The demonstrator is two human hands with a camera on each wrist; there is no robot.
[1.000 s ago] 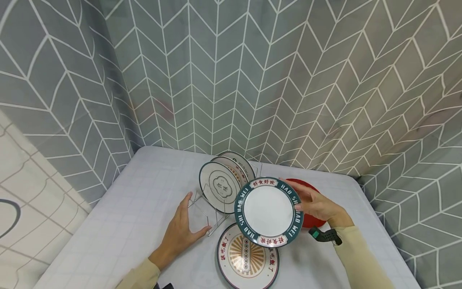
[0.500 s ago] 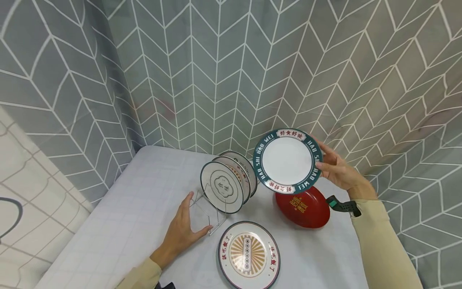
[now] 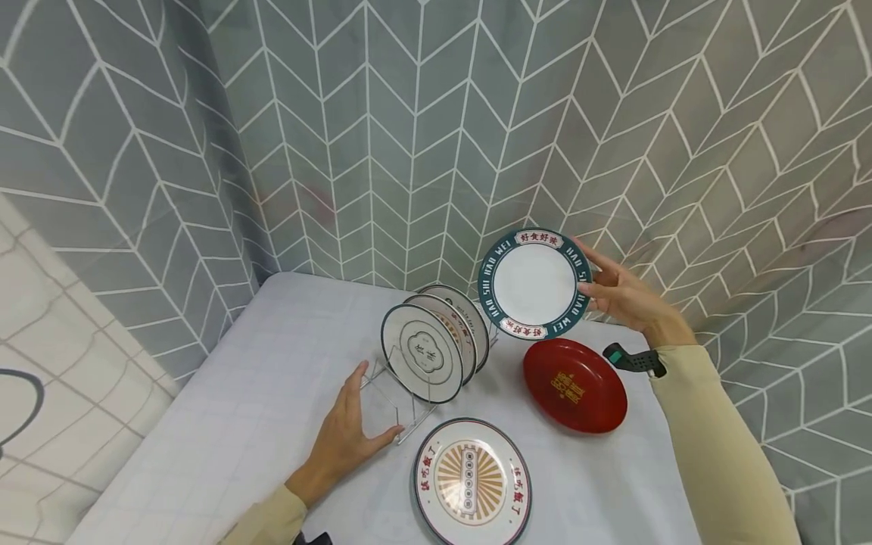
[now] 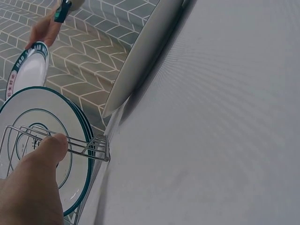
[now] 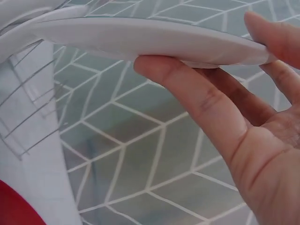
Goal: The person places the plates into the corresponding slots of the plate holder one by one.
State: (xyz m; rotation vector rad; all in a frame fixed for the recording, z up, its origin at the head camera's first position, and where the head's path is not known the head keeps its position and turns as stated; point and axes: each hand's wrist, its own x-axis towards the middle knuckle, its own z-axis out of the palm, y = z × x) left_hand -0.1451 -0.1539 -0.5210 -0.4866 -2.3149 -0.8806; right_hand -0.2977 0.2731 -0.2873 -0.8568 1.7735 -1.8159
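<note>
Grey cloth point(image 3: 443, 136) with white zigzag lines is hanging behind and beside our desk point(image 3: 272, 363), whose pale cover is reaching back to it. At far left we are seeing a white, tile-like surface point(image 3: 61, 371) with thin brown lines. Next, our left hand point(image 3: 341, 439) is spreading wide, thumb and forefinger well apart, and is touching a wire rack point(image 4: 99, 146); in the left wrist view its thumb is resting on a wire. Three plates point(image 3: 422, 354) are leaning one behind another in that rack, the nearest showing a dark rim and a central emblem. Just right of the rack, a sunburst plate point(image 3: 472, 482) with red characters is lying flat on the desk. Farther right, we are holding a green-rimmed plate point(image 3: 534, 284) in the air, tilted, its white centre facing us. A red dish point(image 3: 575, 386) with gold lettering is sitting on the desk, showing below it. Our right hand point(image 3: 627, 303) is pinching the held plate's right edge, thumb on the front rim, fingers behind, and a dark wristband point(image 3: 635, 361) is circling our right wrist.
</note>
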